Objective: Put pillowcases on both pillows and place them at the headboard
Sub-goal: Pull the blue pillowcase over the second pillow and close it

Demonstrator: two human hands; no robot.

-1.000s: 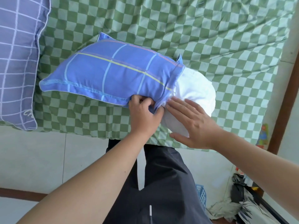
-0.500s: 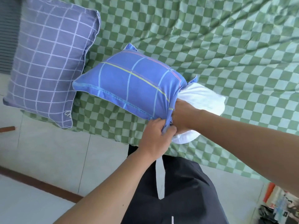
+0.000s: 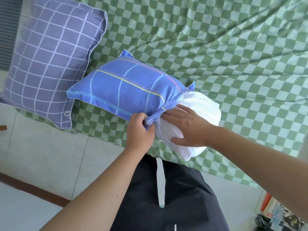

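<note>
White pillow (image 3: 198, 112) lies on the bed near its front edge, roughly frame centre, long axis running 10 to 4 o'clock. Blue pillowcase (image 3: 126, 90) with pale, yellow and pink lines covers the 10 o'clock end, more than half the length; the 4 o'clock end sticks out bare. Left hand (image 3: 141, 130) is clenched on the bunched open edge of the pillowcase at the near corner, fabric gathered between thumb and curled fingers. Right hand (image 3: 188, 129) lies flat on the bare pillow just at 3 o'clock of the left hand, fingers extended and pointing toward the case opening, thumb spread toward 6 o'clock; it presses and is not gripping anything. Fingertips reach the case hem; can't tell if they go under it. Second pillow (image 3: 50, 64), in a purple case with a white grid, sits at 10 o'clock of the blue one, at the bed's left end, one corner hanging over the bed's front edge; the two look to be touching or just beside each other. Green checked sheet (image 3: 216, 47) covers the bed, wrinkled. Light tiled floor (image 3: 41, 155) at 7 o'clock, person's dark trousers (image 3: 175, 197) at 6, some clutter (image 3: 280, 214) on the floor at 5.
</note>
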